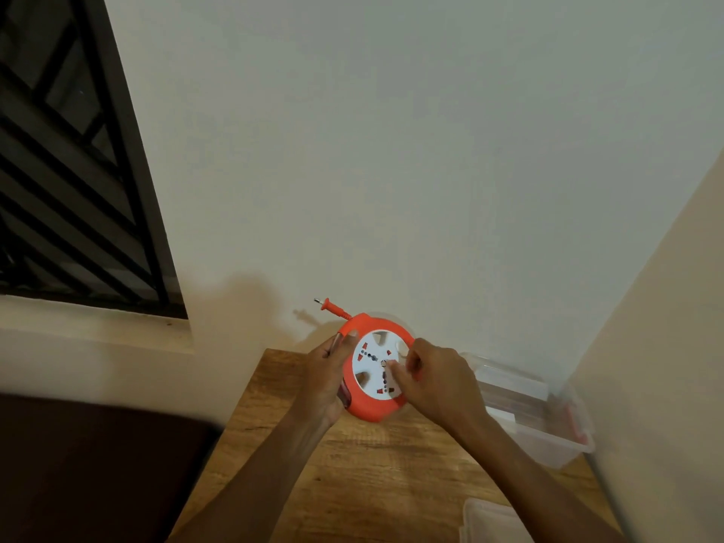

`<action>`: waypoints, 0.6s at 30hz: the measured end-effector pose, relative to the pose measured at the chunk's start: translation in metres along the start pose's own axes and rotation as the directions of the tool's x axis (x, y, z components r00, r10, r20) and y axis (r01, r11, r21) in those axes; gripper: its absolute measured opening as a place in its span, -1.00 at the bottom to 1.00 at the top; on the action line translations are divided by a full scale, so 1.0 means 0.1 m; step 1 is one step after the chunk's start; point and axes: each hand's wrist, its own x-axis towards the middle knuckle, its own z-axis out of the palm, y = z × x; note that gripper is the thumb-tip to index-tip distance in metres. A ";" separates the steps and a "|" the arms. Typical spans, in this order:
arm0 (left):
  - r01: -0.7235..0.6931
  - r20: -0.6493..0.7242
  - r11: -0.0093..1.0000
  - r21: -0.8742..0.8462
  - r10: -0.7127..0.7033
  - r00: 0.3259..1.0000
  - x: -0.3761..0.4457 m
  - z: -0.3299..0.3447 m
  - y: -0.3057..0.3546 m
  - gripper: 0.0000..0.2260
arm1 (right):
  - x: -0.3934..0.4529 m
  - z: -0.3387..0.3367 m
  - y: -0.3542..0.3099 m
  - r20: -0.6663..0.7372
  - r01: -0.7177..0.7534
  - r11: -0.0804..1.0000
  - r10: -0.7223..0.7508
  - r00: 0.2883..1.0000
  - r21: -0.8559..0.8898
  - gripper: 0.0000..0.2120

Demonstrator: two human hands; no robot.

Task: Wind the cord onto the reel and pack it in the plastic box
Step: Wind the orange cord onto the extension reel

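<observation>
An orange cord reel [368,405] with a white socket face is held up above the wooden table [364,476]. My left hand [327,380] grips its left rim. My right hand [435,382] pinches the white knob on the reel's face, at its right side. The orange plug [333,306] sticks out up and left from the top of the reel; almost no loose cord shows. The clear plastic box [548,433] stands open on the table to the right, against the wall.
A clear lid [493,519] lies at the table's near right edge. Walls close in behind and on the right. A barred window [74,170] is at the upper left, with a dark surface [90,464] below it.
</observation>
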 end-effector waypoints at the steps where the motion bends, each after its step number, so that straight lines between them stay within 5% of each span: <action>1: 0.012 -0.005 1.000 -0.013 -0.012 1.000 0.01 -0.03 0.00 -0.85 | 0.00 0.00 0.03 -0.046 -0.004 0.998 0.007 0.999 0.055 -0.77; 4: 0.044 -0.004 0.995 -0.085 -0.045 0.999 0.05 -0.14 -0.01 -0.87 | -0.03 0.06 0.06 0.011 -0.214 0.931 0.221 0.975 0.295 -0.68; 7: 0.045 0.013 0.992 -0.121 -0.044 0.999 0.10 -0.23 -0.03 -0.79 | -0.07 0.17 -0.01 0.442 -0.615 0.580 0.429 0.788 0.534 -0.51; 10: 0.060 -0.001 0.996 -0.062 -0.061 0.998 0.15 -0.36 -0.05 -0.76 | -0.12 0.37 -0.02 0.619 -0.720 0.298 0.371 0.692 0.627 -0.55; 18: 0.279 -0.179 0.906 0.320 -0.231 0.956 0.23 -0.98 -0.38 -0.80 | -0.31 0.99 -0.07 0.740 -0.822 0.174 0.365 0.565 0.543 -0.73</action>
